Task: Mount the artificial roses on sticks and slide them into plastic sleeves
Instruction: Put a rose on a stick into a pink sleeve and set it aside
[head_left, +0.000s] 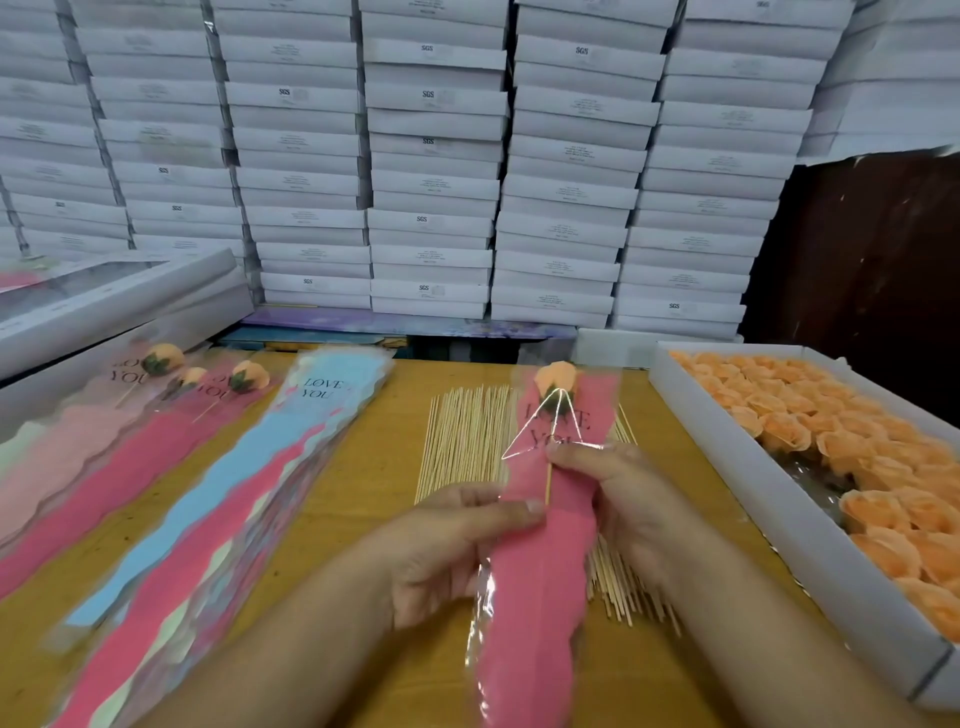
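- Rose (557, 375) on stick (548, 480) sits inside pink sleeve (540, 561), held above table (363, 499).
- Left hand (447, 551) pinches sleeve middle.
- Right hand (623, 493) grips sleeve's right edge.

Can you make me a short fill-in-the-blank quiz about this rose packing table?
1. Both hands hold a sleeve whose colour is ____.
2. The rose inside that sleeve is mounted on a ____.
3. The tray of loose roses lies on the person's ____ side.
4. The words printed on the blue sleeve are ____.

Missing words: pink; stick; right; LOVE YOU
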